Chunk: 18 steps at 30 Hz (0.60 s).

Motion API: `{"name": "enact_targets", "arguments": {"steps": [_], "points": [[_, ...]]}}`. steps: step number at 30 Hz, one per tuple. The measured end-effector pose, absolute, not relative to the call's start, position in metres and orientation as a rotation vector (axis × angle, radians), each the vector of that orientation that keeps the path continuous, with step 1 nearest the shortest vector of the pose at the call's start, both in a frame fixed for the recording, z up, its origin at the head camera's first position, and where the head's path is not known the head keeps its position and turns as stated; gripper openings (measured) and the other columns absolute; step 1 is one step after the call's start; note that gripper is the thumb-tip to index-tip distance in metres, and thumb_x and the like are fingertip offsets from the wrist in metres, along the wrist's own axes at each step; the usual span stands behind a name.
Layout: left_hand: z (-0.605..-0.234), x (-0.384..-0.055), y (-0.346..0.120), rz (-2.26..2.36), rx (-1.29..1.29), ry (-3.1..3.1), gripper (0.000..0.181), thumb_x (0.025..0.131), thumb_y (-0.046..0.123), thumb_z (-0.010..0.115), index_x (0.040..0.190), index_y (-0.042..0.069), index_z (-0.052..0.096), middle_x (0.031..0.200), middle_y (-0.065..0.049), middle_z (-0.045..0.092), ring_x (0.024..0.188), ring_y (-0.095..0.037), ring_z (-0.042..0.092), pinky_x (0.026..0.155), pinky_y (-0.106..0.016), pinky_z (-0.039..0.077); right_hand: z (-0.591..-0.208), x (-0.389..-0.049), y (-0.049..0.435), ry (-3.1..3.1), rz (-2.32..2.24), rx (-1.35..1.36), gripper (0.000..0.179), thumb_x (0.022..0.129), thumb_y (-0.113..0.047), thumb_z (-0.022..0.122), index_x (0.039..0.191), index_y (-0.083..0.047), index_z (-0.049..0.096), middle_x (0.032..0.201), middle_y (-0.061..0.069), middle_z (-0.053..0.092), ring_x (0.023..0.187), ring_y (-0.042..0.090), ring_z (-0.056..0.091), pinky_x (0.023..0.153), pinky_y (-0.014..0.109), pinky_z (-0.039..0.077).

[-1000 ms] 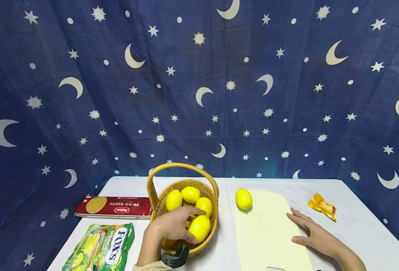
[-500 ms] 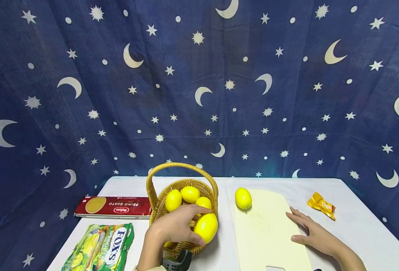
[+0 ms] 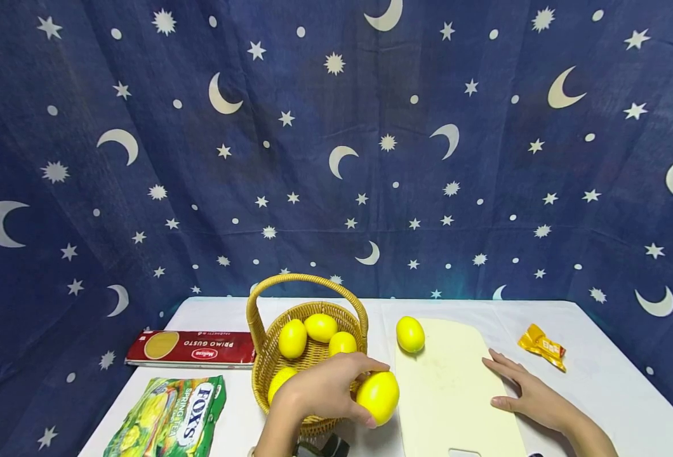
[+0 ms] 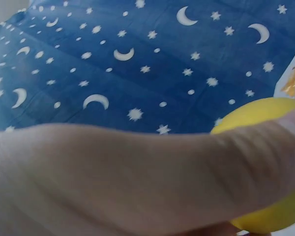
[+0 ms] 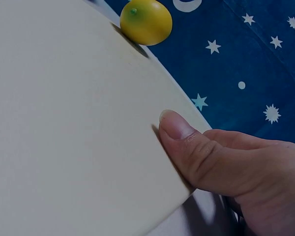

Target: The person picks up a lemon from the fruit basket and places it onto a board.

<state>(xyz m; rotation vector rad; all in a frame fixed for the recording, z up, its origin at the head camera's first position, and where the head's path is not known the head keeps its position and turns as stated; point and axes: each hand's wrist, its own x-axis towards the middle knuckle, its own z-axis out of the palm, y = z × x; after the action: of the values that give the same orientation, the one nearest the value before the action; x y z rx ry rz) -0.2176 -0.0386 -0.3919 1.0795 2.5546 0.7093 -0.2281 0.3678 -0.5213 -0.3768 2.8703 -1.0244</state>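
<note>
In the head view my left hand [image 3: 331, 387] grips a yellow lemon [image 3: 379, 398] between thumb and fingers, just off the right side of a wicker basket [image 3: 261, 362]. The thumb crosses the same lemon [image 4: 270, 214] in the left wrist view. Several more lemons [image 3: 293, 339] lie in the basket. Another lemon [image 3: 410, 334] rests on the far left corner of a cream cutting board [image 3: 451, 387]. My right hand [image 3: 533, 393] rests at the board's right edge, its fingers extended; in the right wrist view its thumb [image 5: 179, 130] lies on the board.
On the left lie a red spaghetti pack [image 3: 199, 349] and a green Fox's candy bag [image 3: 171, 416]. A small orange-yellow wrapped packet [image 3: 542, 346] sits beyond my right hand. A blue curtain [image 3: 336, 203] with moons and stars hangs behind the white table [image 3: 382, 317].
My left hand has lifted the lemon out of the basket and carried it right, toward the cutting board. A lemon at the basket's front left now shows more fully. The right hand stays put.
</note>
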Motion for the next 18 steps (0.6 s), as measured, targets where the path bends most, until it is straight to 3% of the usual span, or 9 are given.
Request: {"name": "enact_targets", "arguments": {"steps": [10, 18], "points": [[-0.414, -0.22, -0.009, 0.748, 1.166, 2.624, 0.072, 0.07, 0.031, 0.083, 0.135, 0.021, 0.053, 0.122, 0.011, 0.06, 0.1, 0.001, 0.051, 0.085, -0.016, 0.045, -0.521, -0.227, 0.368, 2.879, -1.047, -0.404, 0.075, 0.076, -0.033, 0.075, 0.138, -0.003, 0.047, 0.149, 0.031, 0.027, 0.131, 0.063, 0.015, 0.094, 0.078, 0.015], [-0.447, -0.223, 0.023, 0.762, 1.109, 2.729, 0.073, 0.072, 0.031, 0.082, 0.137, 0.021, 0.051, 0.125, 0.008, 0.056, 0.106, -0.002, 0.052, 0.091, -0.019, 0.046, -0.521, -0.228, 0.368, 2.874, -1.033, -0.392, 0.075, 0.076, -0.034, 0.075, 0.138, -0.003, 0.046, 0.149, 0.031, 0.026, 0.131, 0.062, 0.015, 0.094, 0.078, 0.014]]}}
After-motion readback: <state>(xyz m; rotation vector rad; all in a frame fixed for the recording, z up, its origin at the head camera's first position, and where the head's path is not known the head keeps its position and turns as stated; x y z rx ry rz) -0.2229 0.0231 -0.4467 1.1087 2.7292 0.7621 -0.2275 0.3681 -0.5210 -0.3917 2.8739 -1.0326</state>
